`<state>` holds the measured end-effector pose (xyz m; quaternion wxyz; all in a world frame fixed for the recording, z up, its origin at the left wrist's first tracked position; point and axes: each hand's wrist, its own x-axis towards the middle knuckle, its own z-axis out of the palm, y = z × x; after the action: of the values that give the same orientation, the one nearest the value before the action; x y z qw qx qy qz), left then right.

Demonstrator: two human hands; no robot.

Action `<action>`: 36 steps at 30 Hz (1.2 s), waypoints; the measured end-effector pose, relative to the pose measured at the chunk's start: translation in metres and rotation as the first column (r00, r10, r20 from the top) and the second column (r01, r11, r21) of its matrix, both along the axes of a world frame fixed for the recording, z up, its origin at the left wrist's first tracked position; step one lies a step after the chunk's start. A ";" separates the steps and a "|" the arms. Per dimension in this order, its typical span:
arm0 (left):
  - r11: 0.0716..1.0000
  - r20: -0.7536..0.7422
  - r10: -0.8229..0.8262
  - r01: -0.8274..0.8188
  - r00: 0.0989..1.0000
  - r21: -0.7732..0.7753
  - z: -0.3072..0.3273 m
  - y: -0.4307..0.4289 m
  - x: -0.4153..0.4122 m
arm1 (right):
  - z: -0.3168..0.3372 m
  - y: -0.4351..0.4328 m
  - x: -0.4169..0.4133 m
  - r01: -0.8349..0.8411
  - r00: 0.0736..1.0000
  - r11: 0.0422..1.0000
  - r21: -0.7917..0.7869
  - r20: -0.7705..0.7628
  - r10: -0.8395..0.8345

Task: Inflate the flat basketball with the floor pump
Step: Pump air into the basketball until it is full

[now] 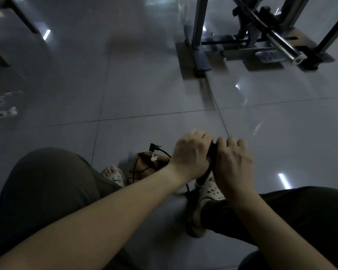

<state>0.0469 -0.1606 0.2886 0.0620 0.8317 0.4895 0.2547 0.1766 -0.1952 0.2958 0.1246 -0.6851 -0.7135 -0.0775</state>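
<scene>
the floor pump (212,152), low and right of centre, is mostly hidden beneath the left hand (191,154) and right hand (232,158), both curled knuckles-up around its handle, its shaft running down-frame toward a sandal (211,190), while the flat basketball (144,168) lies just left, partly covered by the left wrist.

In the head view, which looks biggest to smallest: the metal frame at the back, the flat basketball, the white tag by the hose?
1. metal frame
2. basketball, partly hidden behind the left forearm
3. white tag
The frame is farther off yet looks largest, so that order is safe.
</scene>
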 end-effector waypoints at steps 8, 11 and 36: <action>0.990 -0.292 0.041 -0.079 0.956 -0.118 -0.093 -0.016 -0.001 | -0.075 -0.006 -0.014 -0.018 0.998 0.960 -0.279 0.046 0.032; 0.987 -0.282 0.046 -0.088 0.958 -0.136 -0.101 -0.025 -0.002 | -0.088 -0.008 -0.015 -0.008 0.997 0.921 -0.389 0.068 0.037; 0.998 -0.120 0.065 -0.065 0.991 0.000 -0.031 -0.007 0.005 | -0.026 0.000 0.001 -0.051 0.998 0.996 -0.068 -0.035 0.049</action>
<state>0.0521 -0.1677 0.2577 0.0260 0.8290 0.5197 0.2049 0.1778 -0.1953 0.2695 0.1147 -0.6721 -0.7306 -0.0382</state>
